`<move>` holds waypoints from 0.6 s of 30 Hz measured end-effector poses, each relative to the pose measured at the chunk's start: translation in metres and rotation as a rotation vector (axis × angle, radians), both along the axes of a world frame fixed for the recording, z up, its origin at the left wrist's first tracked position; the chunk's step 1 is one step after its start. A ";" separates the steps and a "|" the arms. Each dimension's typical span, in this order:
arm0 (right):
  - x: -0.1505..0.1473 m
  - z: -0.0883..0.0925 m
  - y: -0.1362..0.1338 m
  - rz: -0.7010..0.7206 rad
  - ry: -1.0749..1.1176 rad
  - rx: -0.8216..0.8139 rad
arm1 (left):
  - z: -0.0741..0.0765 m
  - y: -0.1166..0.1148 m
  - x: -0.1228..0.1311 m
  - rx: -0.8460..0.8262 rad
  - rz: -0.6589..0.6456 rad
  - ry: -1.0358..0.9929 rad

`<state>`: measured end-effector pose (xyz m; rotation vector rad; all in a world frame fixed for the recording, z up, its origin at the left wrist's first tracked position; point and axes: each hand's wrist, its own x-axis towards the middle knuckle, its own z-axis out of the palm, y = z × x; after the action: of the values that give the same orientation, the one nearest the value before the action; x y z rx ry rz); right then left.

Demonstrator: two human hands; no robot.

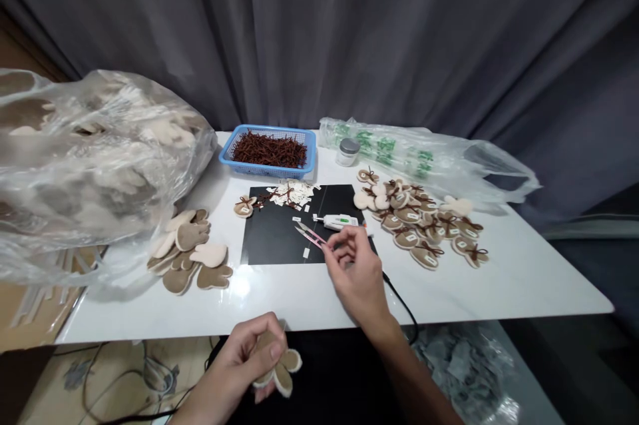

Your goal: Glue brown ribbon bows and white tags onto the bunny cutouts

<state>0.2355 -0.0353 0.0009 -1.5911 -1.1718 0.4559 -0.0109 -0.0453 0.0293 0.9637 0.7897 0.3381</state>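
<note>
In my left hand (pixel 249 352), closed in front of the table's edge, is a small brown bunny-shaped plush piece (pixel 283 378) with pale edges; its ears stick out past my fingers. My right hand (pixel 352 272) pinches the end of pink thread snips (pixel 311 234) over the black mat (pixel 269 238). The blades point up and left, slightly apart. Beside my right fingers lies a white tool (pixel 342 220) with a green mark and a black cord. Small white labels (pixel 292 193) are heaped at the mat's back edge.
A blue basket (pixel 227 157) holds brown cord bows. Plain plush pieces (pixel 192 252) lie left, below a bulging clear bag (pixel 100 172). Bunny pieces with bows and labels (pixel 419 218) are piled right, near a lidded jar (pixel 348 152) and a green-printed plastic bag (pixel 424 152).
</note>
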 end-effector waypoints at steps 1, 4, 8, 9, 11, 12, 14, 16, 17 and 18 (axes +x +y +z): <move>0.003 -0.002 0.000 -0.018 -0.090 -0.030 | 0.000 0.001 -0.001 0.006 -0.006 -0.006; 0.005 -0.003 0.002 0.081 -0.380 -0.184 | 0.001 0.003 -0.004 0.015 -0.018 -0.008; -0.008 0.002 0.007 0.104 -0.618 -0.411 | 0.002 0.003 -0.010 0.029 -0.005 0.019; -0.012 0.004 0.008 0.097 -0.671 -0.470 | 0.003 0.003 -0.012 0.024 0.004 0.026; -0.018 0.009 0.009 0.123 -0.783 -0.579 | 0.005 0.001 -0.014 0.001 0.023 0.034; -0.019 0.011 0.009 0.152 -0.842 -0.627 | 0.006 0.000 -0.015 -0.012 0.031 0.033; -0.021 0.016 0.009 0.222 -0.947 -0.714 | 0.008 -0.001 -0.017 -0.032 0.053 0.028; -0.020 0.021 0.009 0.279 -1.017 -0.776 | 0.009 0.000 -0.017 -0.043 0.065 0.016; -0.019 0.023 0.010 0.301 -1.035 -0.796 | 0.010 0.001 -0.018 -0.044 0.066 0.008; -0.018 0.026 0.010 0.325 -1.042 -0.814 | 0.011 0.002 -0.018 -0.044 0.063 0.003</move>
<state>0.2174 -0.0254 0.0267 -2.4762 -2.2382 0.3077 -0.0286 -0.0431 0.0403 0.8997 0.8282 0.3722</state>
